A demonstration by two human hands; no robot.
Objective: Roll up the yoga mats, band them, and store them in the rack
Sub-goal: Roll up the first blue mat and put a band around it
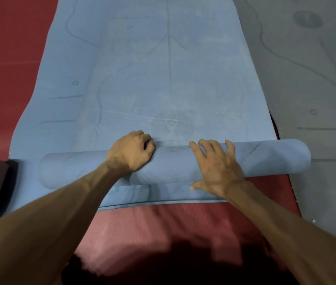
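- Head view: blue yoga mat (163, 68) lies flat on a red mat (152, 227), its near end wound into a roll (265, 159) lying crosswise.
- Left hand (131, 153): fingers curled over the roll's far side, gripping it.
- Right hand (218, 165): fingers spread and slightly bent, pressing on the roll's top.
- Grey mat (317, 79): flat, just beside the blue one on the right.
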